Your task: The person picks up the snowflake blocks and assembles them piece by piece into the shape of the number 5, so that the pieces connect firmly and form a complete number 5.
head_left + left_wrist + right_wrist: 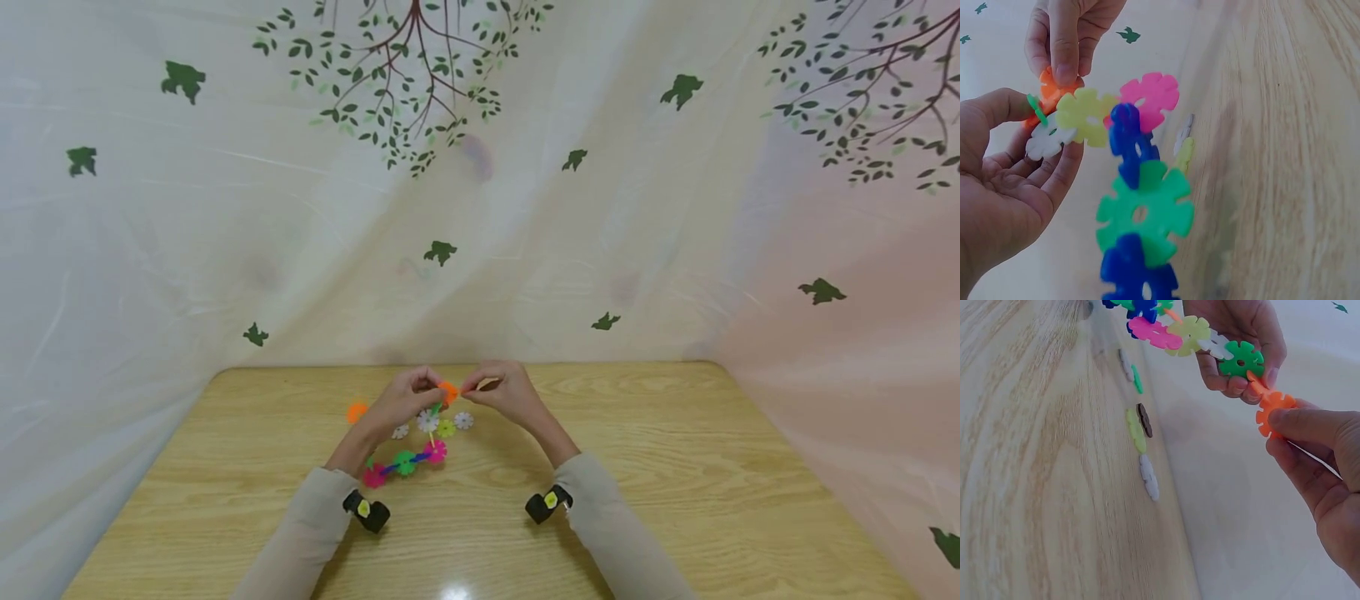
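A chain of joined flower-shaped discs hangs from the left hand (401, 406); in the left wrist view it runs through a white disc (1051, 137), a yellow disc (1088, 117), a pink disc (1151, 100), blue discs and a green disc (1147, 212). The left hand (1016, 169) pinches the chain's end at an orange disc (1257, 386) beside a green disc (1241, 359). Between thumb and fingers, the right hand (1329, 462) pinches another orange disc (1274, 414), which touches the first orange one. Both hands are raised above the table, close together.
Loose discs lie on the wooden table (675, 467): an orange one (357, 412) to the left, white ones (463, 421), a yellow one (1135, 430) and a dark brown one (1144, 420). Behind the table's far edge hangs a pale curtain (337, 250) with leaf prints.
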A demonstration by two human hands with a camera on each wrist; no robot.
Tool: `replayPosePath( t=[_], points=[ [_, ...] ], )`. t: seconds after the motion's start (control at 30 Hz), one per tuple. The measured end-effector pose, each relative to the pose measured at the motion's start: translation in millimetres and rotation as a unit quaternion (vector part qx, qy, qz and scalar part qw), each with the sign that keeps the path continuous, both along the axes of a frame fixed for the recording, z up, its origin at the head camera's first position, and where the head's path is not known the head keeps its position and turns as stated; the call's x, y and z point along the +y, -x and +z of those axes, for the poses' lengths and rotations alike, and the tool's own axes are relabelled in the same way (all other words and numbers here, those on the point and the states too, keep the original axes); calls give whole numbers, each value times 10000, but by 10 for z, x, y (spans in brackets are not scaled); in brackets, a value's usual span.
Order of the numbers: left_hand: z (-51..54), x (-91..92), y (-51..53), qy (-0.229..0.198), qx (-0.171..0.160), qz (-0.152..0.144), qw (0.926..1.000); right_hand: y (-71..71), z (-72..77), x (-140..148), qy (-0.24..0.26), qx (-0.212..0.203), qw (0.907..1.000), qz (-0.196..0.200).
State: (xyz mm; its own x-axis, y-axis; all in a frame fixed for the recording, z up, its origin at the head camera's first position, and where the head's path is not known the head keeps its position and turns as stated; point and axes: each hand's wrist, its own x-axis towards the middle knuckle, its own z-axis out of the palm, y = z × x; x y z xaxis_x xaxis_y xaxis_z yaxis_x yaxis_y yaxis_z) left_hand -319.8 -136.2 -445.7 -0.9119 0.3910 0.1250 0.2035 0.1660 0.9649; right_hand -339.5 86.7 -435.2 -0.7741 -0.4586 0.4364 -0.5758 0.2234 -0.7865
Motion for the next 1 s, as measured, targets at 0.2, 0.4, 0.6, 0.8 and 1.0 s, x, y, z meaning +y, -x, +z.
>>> replayPosePath(
  t=[0.2, 0.4, 0.6, 0.8, 1.0],
  points=[
    [16, 11, -6, -77, 75, 20, 9999, -15, -5, -17, 19, 58, 10000, -24],
    [28, 13, -1, -119, 107, 1, 9999, 1, -7, -5, 33, 116, 9999, 23],
    [5, -13, 12, -74, 90, -101, 9999, 66, -58, 4, -167, -168, 9996, 145],
    [-20, -43, 30, -32, -8, -100, 9999, 107, -50, 35, -387, -537, 9976, 217],
    [-11, -75, 35, 6, -75, 64, 10000, 152, 15, 134, -888, -819, 9923, 286]
  ],
)
